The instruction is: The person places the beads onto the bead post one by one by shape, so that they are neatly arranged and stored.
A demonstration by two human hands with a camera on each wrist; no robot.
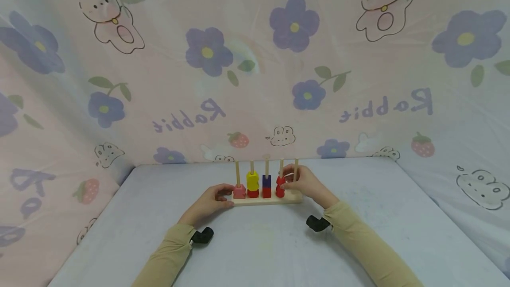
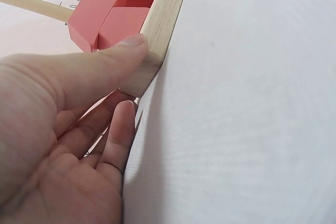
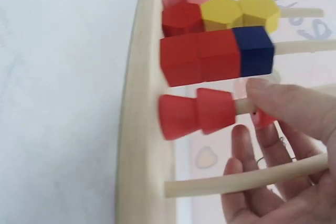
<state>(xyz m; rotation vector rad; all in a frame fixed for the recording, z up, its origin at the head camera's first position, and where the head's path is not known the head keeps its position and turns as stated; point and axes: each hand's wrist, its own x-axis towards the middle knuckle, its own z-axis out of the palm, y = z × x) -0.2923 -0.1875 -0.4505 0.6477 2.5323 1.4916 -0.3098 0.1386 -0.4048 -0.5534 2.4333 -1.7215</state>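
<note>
A wooden peg stacker point(image 1: 259, 201) with five upright pegs stands on the table. My left hand point(image 1: 211, 199) holds its left end, thumb point(image 2: 118, 66) against the base's edge and fingers lower down. At the fourth peg, my right hand point(image 1: 304, 184) pinches a red block point(image 3: 264, 119), mostly hidden between thumb and fingers. Below that block, two flared red blocks point(image 3: 197, 113) sit on the same peg. The other pegs carry pink blocks point(image 1: 239, 192), yellow blocks over red point(image 1: 253, 180), and a dark blue block point(image 3: 254, 51) over red ones point(image 3: 199, 57). On the rightmost peg point(image 3: 241, 182) no block shows.
The white table point(image 1: 255, 247) spreads in front of the stacker. Behind it hangs a cloth point(image 1: 255, 79) printed with rabbits and flowers. A black wrist mount point(image 1: 203, 235) juts from the left sleeve, another point(image 1: 317, 223) from the right.
</note>
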